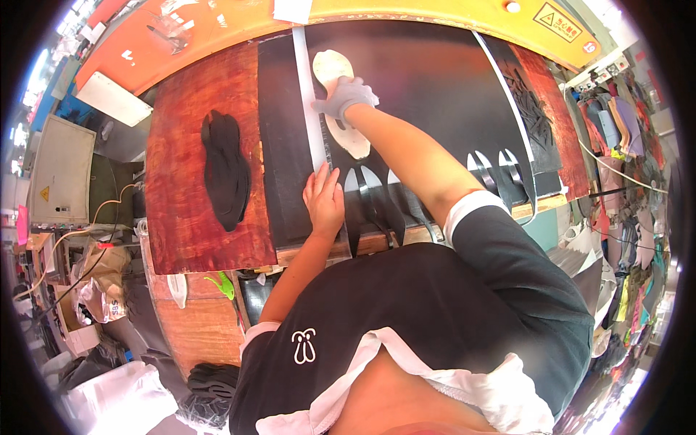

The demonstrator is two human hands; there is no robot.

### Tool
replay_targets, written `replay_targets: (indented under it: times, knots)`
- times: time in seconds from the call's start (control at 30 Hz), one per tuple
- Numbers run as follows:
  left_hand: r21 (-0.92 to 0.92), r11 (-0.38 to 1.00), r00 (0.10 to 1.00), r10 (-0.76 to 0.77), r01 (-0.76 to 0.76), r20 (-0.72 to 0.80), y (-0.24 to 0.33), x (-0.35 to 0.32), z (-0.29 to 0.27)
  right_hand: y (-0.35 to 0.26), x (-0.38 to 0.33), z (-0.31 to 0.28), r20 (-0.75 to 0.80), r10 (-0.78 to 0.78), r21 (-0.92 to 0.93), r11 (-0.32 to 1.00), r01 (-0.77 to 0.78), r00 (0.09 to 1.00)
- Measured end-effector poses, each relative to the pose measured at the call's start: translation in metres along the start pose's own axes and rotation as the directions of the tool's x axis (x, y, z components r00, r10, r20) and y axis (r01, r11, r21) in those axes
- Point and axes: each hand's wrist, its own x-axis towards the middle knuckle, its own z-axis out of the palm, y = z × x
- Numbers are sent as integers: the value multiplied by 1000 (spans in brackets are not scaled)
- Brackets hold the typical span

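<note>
My right hand point(348, 97), in a grey glove, grips the middle of a cream-white, sole-shaped cutting die or template point(332, 65). This lies on a black sheet point(442, 94), beside a long white strip point(305, 94). Bare and with fingers stretched out, my left hand point(324, 201) rests flat on the sheet's near left part, by the strip's lower end. Several sole-shaped cut-outs point(370, 192) line the sheet's near edge, leaving narrow black bands. What lies under my right palm is hidden.
Black sole-shaped pieces point(226, 174) lie stacked on the red-brown board point(177, 181) at left. An orange machine beam point(406, 13) spans the far side. Black scraps point(529, 109) lie at right. A green-handled tool point(221, 285) sits on a lower wooden surface point(199, 326).
</note>
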Motion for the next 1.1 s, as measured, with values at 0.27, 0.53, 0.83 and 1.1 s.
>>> replay_targets:
  times: [0.27, 0.53, 0.83, 1.1]
  knots:
    - [-2, 1000, 1000, -14, 14, -19, 1, -2, 2, -3, -1, 2, -1, -4, -50, 999, 4, 1000]
    - [-35, 999, 1000, -5, 5, 6, 0, 0, -1, 40, 1, 12, -95, -171, 271, 943, 191, 981]
    - [16, 998, 999, 54, -54, 4, -6, 15, -5, 118, -18, 26, -221, -349, 498, 762, 414, 910]
    - [-242, 968, 998, 65, -64, -1, -58, 184, 9, 119, -30, 20, -165, -503, 249, 811, 530, 848]
